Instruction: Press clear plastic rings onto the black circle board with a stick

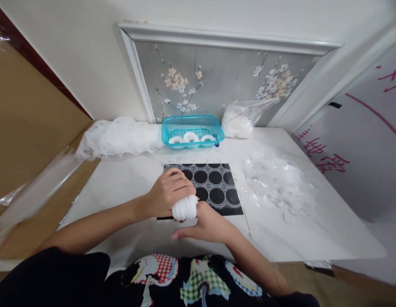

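Above the front of the patterned black mat (213,187), both hands meet at a white, ribbed soft roll (185,208). My left hand (170,189) curls over its top and far side, fingers closed. From the right, my right hand (210,224) reaches against the roll; its fingers are mostly hidden behind or inside it, while the thumb sticks out apart below. I cannot tell whether the roll is wrapped around the right fingers. Beyond the mat, a turquoise basket (193,119) holds three white rings (191,137).
A pile of white netted bands (121,136) lies at back left. Beside the basket stands a clear zip bag (241,121) of white material. Crumpled clear plastic pieces (277,179) spread over the right of the white table (328,238). A framed floral panel (229,76) is behind.
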{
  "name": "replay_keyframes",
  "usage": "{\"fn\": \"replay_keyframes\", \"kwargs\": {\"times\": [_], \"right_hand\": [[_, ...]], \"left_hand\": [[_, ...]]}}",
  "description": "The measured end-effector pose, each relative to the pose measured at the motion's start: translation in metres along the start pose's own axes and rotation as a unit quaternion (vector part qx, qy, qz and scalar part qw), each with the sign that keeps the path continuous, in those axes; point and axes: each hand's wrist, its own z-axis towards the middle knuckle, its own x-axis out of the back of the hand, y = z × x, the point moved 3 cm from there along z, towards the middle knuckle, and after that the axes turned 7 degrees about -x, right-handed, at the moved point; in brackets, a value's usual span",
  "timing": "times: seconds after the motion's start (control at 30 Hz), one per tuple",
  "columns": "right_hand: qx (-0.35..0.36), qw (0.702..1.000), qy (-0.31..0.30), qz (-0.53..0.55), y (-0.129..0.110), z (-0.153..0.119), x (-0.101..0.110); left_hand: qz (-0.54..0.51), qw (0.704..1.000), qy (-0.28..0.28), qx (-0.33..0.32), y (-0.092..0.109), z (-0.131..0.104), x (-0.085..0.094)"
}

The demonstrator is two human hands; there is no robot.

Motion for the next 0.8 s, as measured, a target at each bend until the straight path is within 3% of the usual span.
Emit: {"fn": "replay_keyframes", "kwargs": {"times": [0.13, 0.23, 0.33, 0.4, 0.53, 0.63, 0.67, 0.73, 0.8], "right_hand": [[0.076, 0.957, 0.105, -0.259, -0.004, -0.005, -0.007], [0.172, 0.920, 0.166, -0.312, 0.000, -0.007, -0.010], [0.221, 0.910, 0.179, -0.302, 0.004, -0.004, -0.008], [0.206, 0.927, 0.163, -0.268, 0.005, 0.002, -0.004], [0.142, 0.973, 0.091, -0.158, 0.003, 0.014, 0.004], [0.000, 0.997, 0.044, 0.060, 0.005, 0.021, 0.010], [-0.076, 0.978, 0.037, 0.188, 0.007, 0.022, 0.011], [-0.195, 0.884, 0.033, 0.423, 0.009, 0.021, 0.009], [-0.197, 0.797, 0.010, 0.571, 0.005, 0.022, 0.007]], "left_hand": [[0.046, 0.994, 0.082, -0.048, 0.007, -0.004, 0.011], [0.055, 0.984, 0.147, -0.083, 0.004, -0.004, 0.021], [0.055, 0.979, 0.192, -0.037, 0.000, -0.004, 0.027], [0.037, 0.983, 0.179, 0.029, -0.004, -0.005, 0.026], [-0.106, 0.976, 0.089, 0.169, -0.008, -0.012, 0.021], [-0.131, 0.957, 0.101, 0.236, -0.008, -0.017, 0.022], [-0.116, 0.957, 0.114, 0.239, -0.007, -0.018, 0.022], [-0.072, 0.968, 0.120, 0.208, -0.002, -0.017, 0.022], [-0.023, 0.983, 0.099, 0.150, 0.005, -0.015, 0.017]]}}
